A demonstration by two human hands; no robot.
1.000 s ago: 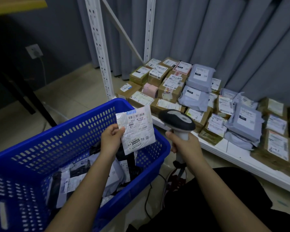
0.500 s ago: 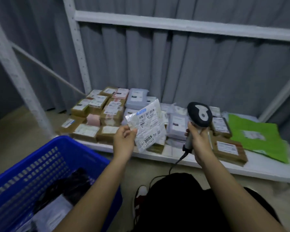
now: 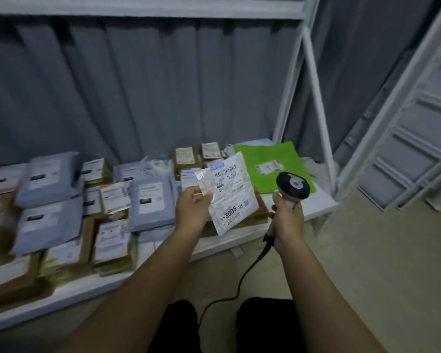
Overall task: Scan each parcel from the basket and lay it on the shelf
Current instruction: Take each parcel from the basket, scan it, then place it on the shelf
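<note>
My left hand (image 3: 192,208) pinches the left edge of a small white plastic parcel (image 3: 231,193) with a barcode label marked 3005, held up over the shelf's right part. My right hand (image 3: 287,216) grips the handle of a black and grey barcode scanner (image 3: 292,186), just right of the parcel, its cable hanging down to the floor. The low white shelf (image 3: 313,203) below is covered with grey mailers and brown boxes. The basket is out of view.
A green mailer (image 3: 273,165) lies at the shelf's right end, brown boxes (image 3: 186,159) behind the held parcel, and grey mailers (image 3: 150,202) to the left. White shelf uprights (image 3: 316,98) stand at the right. Grey curtain behind; beige floor to the right.
The view has swung right, away from the blue basket, which has left the frame. Both hands moved with the parcel and scanner along the shelf toward the green mailer.
</note>
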